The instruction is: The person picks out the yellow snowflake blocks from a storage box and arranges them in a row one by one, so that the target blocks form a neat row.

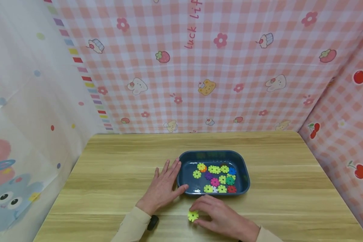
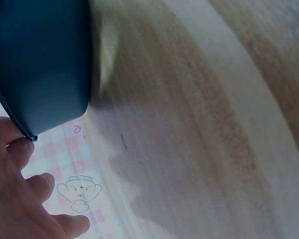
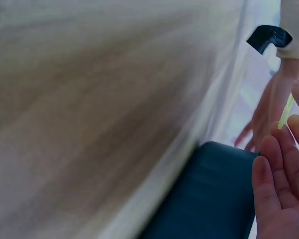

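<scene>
A dark blue rectangular tray (image 1: pixel 214 156) stands on the wooden table, with several snowflake discs in it, many yellow-green. My left hand (image 1: pixel 163 190) rests at the tray's left side. Its fingers are extended and spread, touching the rim, and the thumb reaches over the near left corner. In front of the tray, my right hand (image 1: pixel 216 215) pinches a yellow-green snowflake disc (image 1: pixel 193 216) between thumb and fingers. The right wrist view shows that disc (image 3: pixel 286 112) edge-on, partly hidden by the fingertips. The tray's outer wall (image 2: pixel 45 64) fills the upper left of the left wrist view.
Among the discs in the tray are a purple disc (image 1: pixel 209 175), a pink disc (image 1: pixel 214 182), a red disc (image 1: pixel 231 189) and a blue disc (image 1: pixel 232 171). Wooden table (image 1: pixel 124 161) surrounds the tray. A pink checked cloth (image 1: pixel 184 74) hangs behind the table.
</scene>
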Action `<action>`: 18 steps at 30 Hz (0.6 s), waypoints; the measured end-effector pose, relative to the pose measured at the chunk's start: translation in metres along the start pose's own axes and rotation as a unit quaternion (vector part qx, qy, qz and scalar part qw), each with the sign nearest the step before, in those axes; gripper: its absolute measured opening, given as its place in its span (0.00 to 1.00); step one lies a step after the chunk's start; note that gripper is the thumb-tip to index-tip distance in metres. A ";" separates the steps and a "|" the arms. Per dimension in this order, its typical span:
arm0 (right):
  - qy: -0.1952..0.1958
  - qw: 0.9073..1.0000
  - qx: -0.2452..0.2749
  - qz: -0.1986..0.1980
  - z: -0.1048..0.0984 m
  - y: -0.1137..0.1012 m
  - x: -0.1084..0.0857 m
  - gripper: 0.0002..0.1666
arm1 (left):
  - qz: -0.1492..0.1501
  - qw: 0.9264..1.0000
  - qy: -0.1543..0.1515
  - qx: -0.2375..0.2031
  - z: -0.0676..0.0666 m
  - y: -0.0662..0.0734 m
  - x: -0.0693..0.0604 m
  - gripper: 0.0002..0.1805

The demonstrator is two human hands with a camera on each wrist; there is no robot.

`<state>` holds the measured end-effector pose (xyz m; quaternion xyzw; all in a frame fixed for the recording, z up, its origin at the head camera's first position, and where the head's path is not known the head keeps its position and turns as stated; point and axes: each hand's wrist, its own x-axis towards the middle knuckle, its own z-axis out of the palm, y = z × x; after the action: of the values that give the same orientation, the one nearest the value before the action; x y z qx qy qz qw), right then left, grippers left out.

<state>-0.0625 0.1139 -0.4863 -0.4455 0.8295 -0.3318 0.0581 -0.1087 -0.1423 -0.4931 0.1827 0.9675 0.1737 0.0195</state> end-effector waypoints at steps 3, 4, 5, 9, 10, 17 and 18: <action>-0.018 1.000 0.008 -0.001 0.003 0.002 0.001 0.17 | -0.003 1.000 -0.002 -0.002 0.000 0.000 0.000 0.51; -0.020 1.000 0.007 -0.006 0.004 0.002 0.001 0.16 | -0.003 1.000 -0.002 -0.003 0.000 0.000 0.000 0.51; -0.023 1.000 0.008 -0.009 0.005 0.003 0.001 0.16 | -0.004 1.000 -0.003 -0.002 0.000 0.000 0.000 0.51; -0.029 0.999 0.002 -0.016 0.008 0.005 0.002 0.16 | -0.004 1.000 -0.002 -0.005 0.000 0.000 0.000 0.50; -0.031 0.999 0.000 -0.015 0.009 0.005 0.003 0.16 | -0.004 1.000 -0.003 -0.005 0.000 0.000 0.000 0.50; -0.045 0.999 -0.025 -0.018 0.012 0.007 0.006 0.16 | -0.004 1.000 -0.006 -0.007 0.001 0.000 0.001 0.50; -0.046 0.998 -0.032 -0.020 0.012 0.008 0.007 0.15 | -0.005 1.000 -0.006 -0.006 0.001 0.000 0.001 0.50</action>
<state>-0.0671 0.1053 -0.4989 -0.4782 0.8271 -0.2858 0.0751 -0.1095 -0.1414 -0.4934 0.1792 0.9671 0.1784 0.0270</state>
